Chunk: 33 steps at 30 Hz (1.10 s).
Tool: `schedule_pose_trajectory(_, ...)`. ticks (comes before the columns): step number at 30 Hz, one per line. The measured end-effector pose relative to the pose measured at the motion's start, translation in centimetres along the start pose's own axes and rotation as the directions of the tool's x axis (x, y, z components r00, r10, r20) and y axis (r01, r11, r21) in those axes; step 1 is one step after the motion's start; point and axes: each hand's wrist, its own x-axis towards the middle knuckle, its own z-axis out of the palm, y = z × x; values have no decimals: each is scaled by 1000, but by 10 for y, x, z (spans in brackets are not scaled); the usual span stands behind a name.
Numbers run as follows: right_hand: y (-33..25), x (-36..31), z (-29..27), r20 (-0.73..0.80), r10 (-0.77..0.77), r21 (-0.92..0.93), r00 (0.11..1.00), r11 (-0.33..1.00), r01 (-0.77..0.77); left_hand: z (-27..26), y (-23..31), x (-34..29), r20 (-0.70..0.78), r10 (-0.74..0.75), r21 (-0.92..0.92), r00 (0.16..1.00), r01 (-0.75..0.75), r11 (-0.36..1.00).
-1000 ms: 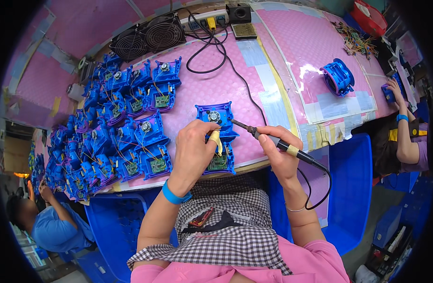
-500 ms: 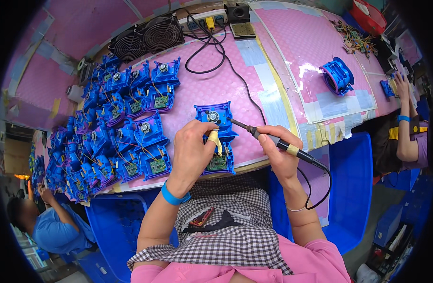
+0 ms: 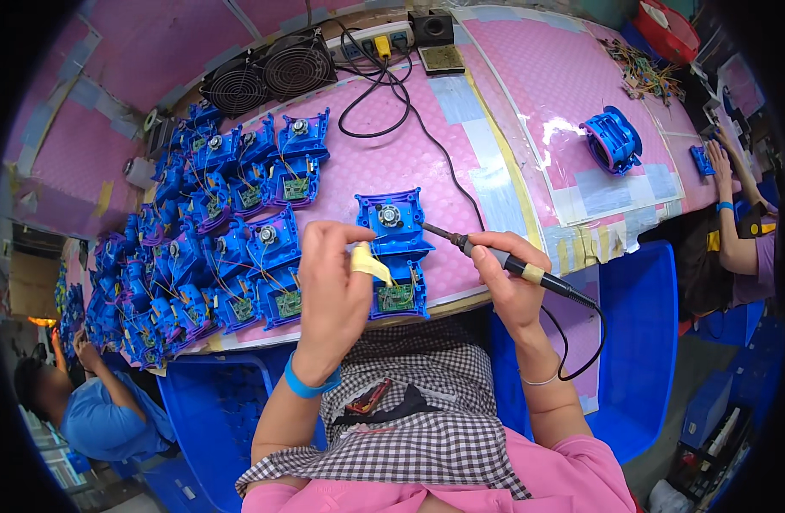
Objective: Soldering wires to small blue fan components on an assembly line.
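My right hand (image 3: 514, 278) grips a soldering iron (image 3: 514, 263) like a pen. Its dark tip points left, at the right edge of a blue plastic housing (image 3: 392, 242). That housing lies open in two joined halves, with a round speaker (image 3: 390, 215) in the upper half and a green circuit board (image 3: 396, 297) in the lower. Left of it hovers my left hand (image 3: 332, 278), index finger stretched out and apart from the thumb. A pale yellow strip (image 3: 371, 263) hangs at the thumb, its loose end over the housing; whether it is wrapped or held is unclear.
Several similar housings (image 3: 208, 231) crowd the table's left. Fans (image 3: 296, 67), a power strip (image 3: 371, 44) and a black cable (image 3: 443, 154) lie behind. A round blue assembly (image 3: 613, 141) stands right. Blue bins (image 3: 636, 342) flank me; co-workers (image 3: 110, 402) sit at both sides.
My left hand has drawn back to the left, off the housing, and its index finger has separated from the thumb. The soldering iron has barely moved.
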Motion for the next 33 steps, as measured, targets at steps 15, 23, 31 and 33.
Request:
schedule_pose_trajectory(15,-4,1,4,21,24,-22,999,999,-24,31,-5,15,68,139,161,988,-148,976)
schedule_pose_trajectory(23,-1,1,5,6,-1,-16,1000,1000,1,36,-8,18,67,194,253,979,-205,945)
schedule_pose_trajectory(31,-2,2,3,5,-39,-66,999,997,39,19,-6,20,-45,219,144,975,-211,967)
schedule_pose_trajectory(33,-4,1,0,1,-18,-38,1000,999,18,9,-6,17,-126,6,-60,992,-14,998)
